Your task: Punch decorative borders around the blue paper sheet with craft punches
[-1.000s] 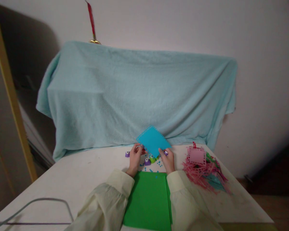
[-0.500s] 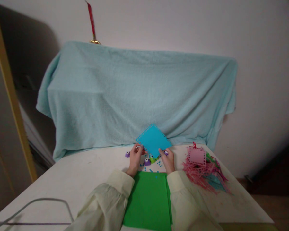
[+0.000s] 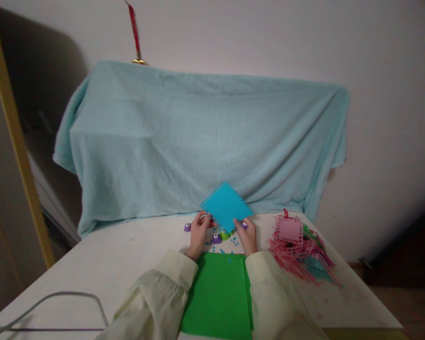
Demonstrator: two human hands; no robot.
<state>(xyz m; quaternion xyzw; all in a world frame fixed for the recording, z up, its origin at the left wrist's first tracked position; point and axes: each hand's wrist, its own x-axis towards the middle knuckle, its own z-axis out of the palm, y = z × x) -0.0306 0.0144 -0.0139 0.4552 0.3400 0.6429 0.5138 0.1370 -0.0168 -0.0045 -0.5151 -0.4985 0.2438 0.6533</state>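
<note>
A square of blue paper (image 3: 227,206), with rows of small punched holes along its edges, is held up corner-first above the table. My right hand (image 3: 247,236) pinches its lower right side, thumb on top. At the lower left edge my left hand (image 3: 199,232) is closed on a small red craft punch (image 3: 211,224), mostly hidden by the fingers and paper. Below the paper lie a purple craft punch (image 3: 217,238) with an eye on it and a green craft punch (image 3: 224,234). Another purple punch (image 3: 187,227) sits left of my left hand. Blue punched bits (image 3: 234,241) are scattered between the hands.
Green paper sheets (image 3: 217,295) lie under my forearms. To the right, a pink punched square (image 3: 289,230) rests on a heap of pink paper shreds (image 3: 293,255). A light blue cloth (image 3: 198,137) hangs behind the table. A grey bent tube (image 3: 67,293) is at front left.
</note>
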